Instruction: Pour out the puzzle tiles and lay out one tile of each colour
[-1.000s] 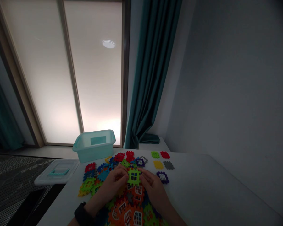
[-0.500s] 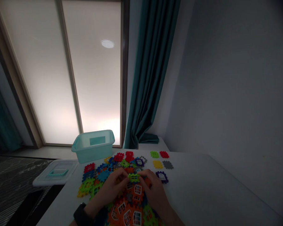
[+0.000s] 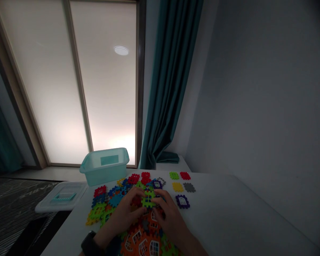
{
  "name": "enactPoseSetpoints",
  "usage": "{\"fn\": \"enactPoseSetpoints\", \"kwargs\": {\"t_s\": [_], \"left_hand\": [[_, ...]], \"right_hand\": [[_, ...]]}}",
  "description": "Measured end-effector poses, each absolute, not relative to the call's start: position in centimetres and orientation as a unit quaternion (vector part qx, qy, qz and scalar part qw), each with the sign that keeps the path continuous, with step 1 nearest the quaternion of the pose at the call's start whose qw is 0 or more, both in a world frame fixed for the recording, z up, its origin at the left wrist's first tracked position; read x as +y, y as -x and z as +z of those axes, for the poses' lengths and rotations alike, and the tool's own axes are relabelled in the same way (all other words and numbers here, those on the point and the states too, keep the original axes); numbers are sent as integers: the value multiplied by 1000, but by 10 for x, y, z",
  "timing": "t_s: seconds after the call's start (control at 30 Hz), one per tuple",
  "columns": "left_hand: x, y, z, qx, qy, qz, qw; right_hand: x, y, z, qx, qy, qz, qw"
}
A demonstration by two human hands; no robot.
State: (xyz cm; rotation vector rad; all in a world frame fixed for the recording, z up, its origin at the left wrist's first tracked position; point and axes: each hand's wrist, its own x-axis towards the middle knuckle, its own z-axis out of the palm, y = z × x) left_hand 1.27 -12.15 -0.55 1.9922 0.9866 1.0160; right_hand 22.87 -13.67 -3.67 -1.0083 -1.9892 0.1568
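A lime-green square building tile with a window grid is held between my two hands above the heap. My left hand grips its left edge with bent fingers, a dark watch on that wrist. On the opposite edge, the fingers of my right hand close on the same tile. Orange tiles with white window inserts lie heaped just beneath my hands. Off to the right of my right hand rests a purple tile with a white window.
Green, red, yellow and grey tiles lie apart at the back right of the white table. A teal bin stands at the back left, beside its lid. More mixed tiles spread along the left.
The green tile has tilted, so its square face now shows more fully. Fingers of both hands have shifted around its edges. The surrounding tiles look unmoved.
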Motion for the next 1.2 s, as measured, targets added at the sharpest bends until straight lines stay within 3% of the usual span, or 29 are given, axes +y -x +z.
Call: {"fn": "enactPoseSetpoints", "kwargs": {"t_s": [0.37,0.8,1.2], "left_hand": [[-119,-13,-19,372,-801,399,248],[-112,-10,-17,396,-832,365,134],[-77,-45,8,355,-887,295,20]], "right_hand": [[-135,-232,-33,-802,436,145,381],[-134,-238,-21,-797,436,138,396],[-110,-284,-4,-823,444,107,339]]}}
